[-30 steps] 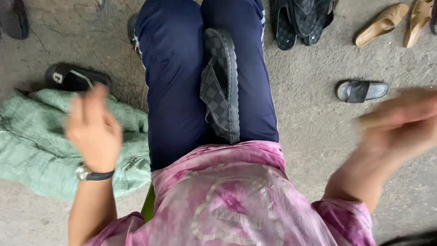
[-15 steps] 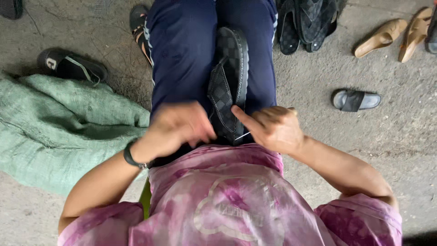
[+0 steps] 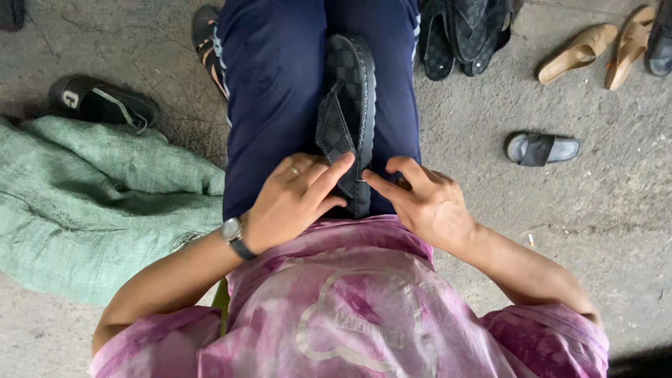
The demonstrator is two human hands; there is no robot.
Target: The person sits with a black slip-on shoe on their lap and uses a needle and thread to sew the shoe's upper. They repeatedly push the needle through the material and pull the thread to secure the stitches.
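A black checkered flip-flop sandal [image 3: 348,105] lies lengthwise on my lap, over dark blue trousers [image 3: 280,91]. My left hand [image 3: 294,199], with a ring and a wristwatch, rests on my thigh; its index finger touches the near end of the sandal. My right hand [image 3: 423,199] comes in from the right, its index finger and thumb pinching at the sandal's near edge. Neither hand lifts the sandal. I wear a pink tie-dye shirt [image 3: 350,308].
A green woven sack [image 3: 91,203] lies on the concrete floor at left, a black slide [image 3: 105,101] beyond it. A grey slide [image 3: 542,148] sits at right. Black sandals [image 3: 465,31] and tan shoes [image 3: 602,45] are at the top right.
Both hands came down from the raised, spread position onto my lap and closed in on the near end of the sandal. The camera view shifted slightly.
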